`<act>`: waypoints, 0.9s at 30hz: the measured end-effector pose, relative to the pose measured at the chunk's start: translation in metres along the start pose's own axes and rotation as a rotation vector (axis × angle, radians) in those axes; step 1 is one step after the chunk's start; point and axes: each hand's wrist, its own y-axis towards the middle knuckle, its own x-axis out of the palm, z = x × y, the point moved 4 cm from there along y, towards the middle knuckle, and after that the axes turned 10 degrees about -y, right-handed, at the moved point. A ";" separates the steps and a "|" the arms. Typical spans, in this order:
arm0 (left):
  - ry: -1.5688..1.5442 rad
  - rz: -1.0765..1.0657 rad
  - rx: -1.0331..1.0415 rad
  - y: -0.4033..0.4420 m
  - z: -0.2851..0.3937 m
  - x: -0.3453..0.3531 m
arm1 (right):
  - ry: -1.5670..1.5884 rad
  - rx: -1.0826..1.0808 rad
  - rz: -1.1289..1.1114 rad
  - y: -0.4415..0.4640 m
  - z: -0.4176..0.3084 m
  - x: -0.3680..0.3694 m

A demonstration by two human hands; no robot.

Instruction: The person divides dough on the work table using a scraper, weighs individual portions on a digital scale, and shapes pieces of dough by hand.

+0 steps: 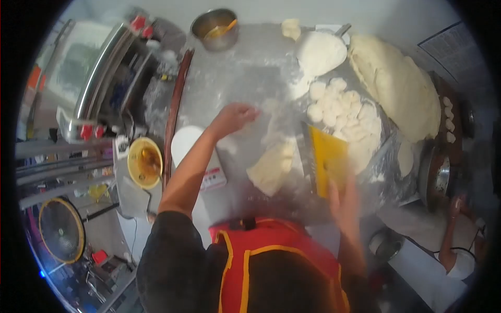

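Note:
My left hand is over the grey work table, fingers curled together and slightly blurred; whether anything is between them I cannot make out. My right hand grips a yellow dough scraper with a metal edge on its left side. Left of the scraper's edge lies a flattened piece of dough, with a floury streak above it. On the scraper's other side, many small round dough pieces sit in a floured heap.
A large dough mass lies at the right, near a flour pile. A metal bowl stands at the back. Along the left are a long rolling pin, a white scale and a yellow bowl. Another person is lower right.

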 end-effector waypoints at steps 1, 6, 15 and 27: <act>0.024 -0.012 0.051 -0.030 -0.029 0.009 | -0.063 -0.072 -0.058 -0.005 -0.004 0.007; 0.271 0.144 0.065 -0.138 -0.092 0.071 | -0.174 -0.336 -0.263 -0.030 -0.019 0.046; 0.230 0.203 -0.171 -0.135 -0.065 0.118 | -0.380 -0.437 -0.428 -0.031 -0.022 0.090; 0.137 0.609 0.170 -0.179 -0.077 0.098 | -0.450 -0.373 -0.372 0.007 -0.034 0.164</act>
